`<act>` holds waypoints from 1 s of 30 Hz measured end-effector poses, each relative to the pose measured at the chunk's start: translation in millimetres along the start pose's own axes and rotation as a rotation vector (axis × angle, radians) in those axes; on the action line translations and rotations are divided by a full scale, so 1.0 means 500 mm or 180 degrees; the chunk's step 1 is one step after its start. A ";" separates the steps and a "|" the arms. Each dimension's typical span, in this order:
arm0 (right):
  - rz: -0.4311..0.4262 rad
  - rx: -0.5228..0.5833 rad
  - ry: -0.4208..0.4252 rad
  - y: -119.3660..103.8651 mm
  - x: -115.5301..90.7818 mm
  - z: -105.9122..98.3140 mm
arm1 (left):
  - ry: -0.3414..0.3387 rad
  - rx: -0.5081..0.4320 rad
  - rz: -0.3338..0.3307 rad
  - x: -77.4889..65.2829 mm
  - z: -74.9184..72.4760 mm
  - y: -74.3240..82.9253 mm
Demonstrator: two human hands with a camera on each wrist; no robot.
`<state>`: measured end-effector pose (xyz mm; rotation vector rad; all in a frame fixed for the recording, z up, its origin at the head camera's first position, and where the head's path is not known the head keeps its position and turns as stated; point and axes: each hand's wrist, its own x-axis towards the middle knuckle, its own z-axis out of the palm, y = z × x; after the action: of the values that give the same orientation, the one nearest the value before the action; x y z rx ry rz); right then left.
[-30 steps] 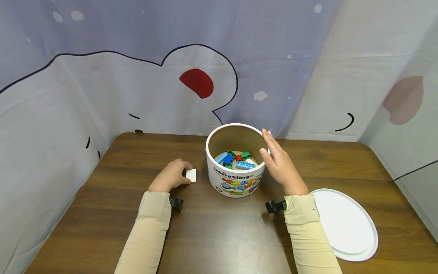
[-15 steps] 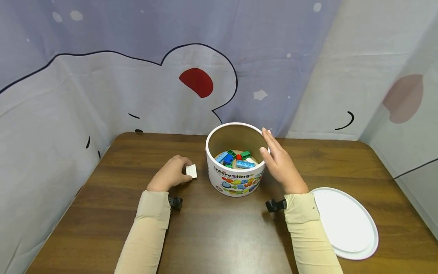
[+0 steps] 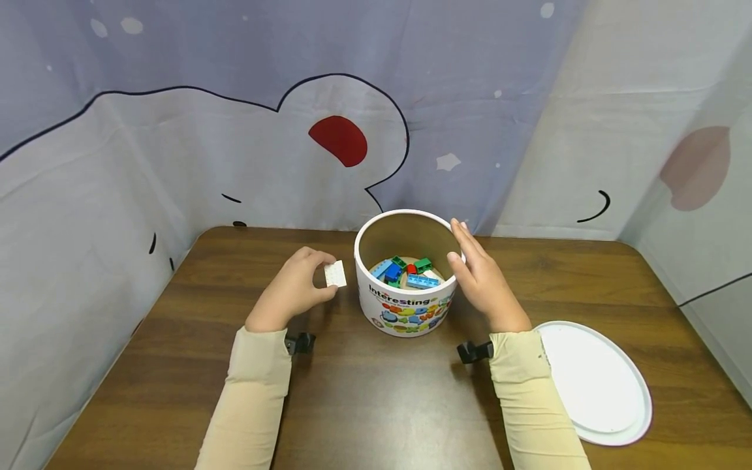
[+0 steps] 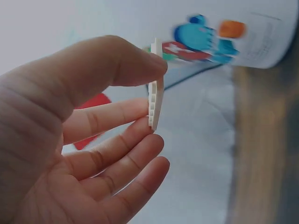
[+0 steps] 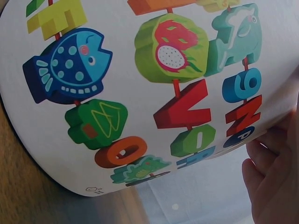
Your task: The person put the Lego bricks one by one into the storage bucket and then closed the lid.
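Note:
My left hand (image 3: pixel 296 287) pinches a thin white building-block plate (image 3: pixel 336 274) between thumb and fingers, left of the bucket. In the left wrist view the plate (image 4: pixel 155 95) is seen edge-on with studs along one side, the thumb across its upper part. A round white bucket (image 3: pixel 405 313) printed with "Interesting" and colourful letters stands open-topped. My right hand (image 3: pixel 483 287) rests against the bucket's right side at the rim, fingers straight. Inside lie several building blocks: light blue (image 3: pixel 423 281), dark blue (image 3: pixel 393 272), green (image 3: pixel 423 264), red and white.
A round white lid (image 3: pixel 599 385) lies on the wooden table (image 3: pixel 382 405) at the right, partly behind the right sleeve (image 3: pixel 529 391). A printed cloth curtain (image 3: pixel 264 156) surrounds the table's back and sides.
My left hand has lifted the white plate up off the table and moved it slightly right, nearer the bucket, tilting it. The right hand stays at the rim.

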<state>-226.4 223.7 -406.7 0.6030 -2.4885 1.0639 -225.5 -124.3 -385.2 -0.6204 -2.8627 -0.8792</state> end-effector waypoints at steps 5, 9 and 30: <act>0.0017 -0.0012 -0.0031 -0.003 0.002 -0.004 | 0.0177 0.0009 0.0103 -0.009 -0.024 0.034; 0.0017 -0.0010 -0.0046 -0.001 0.002 -0.002 | 0.0379 -0.0003 0.0153 -0.016 -0.040 0.059; -0.0001 -0.0005 -0.0011 0.003 0.001 0.000 | 0.0336 -0.0206 0.0375 0.058 -0.008 0.171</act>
<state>-227.3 224.6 -407.3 0.6055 -2.4918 1.0615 -217.6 -51.9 -331.9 -0.7185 -2.6836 -0.9592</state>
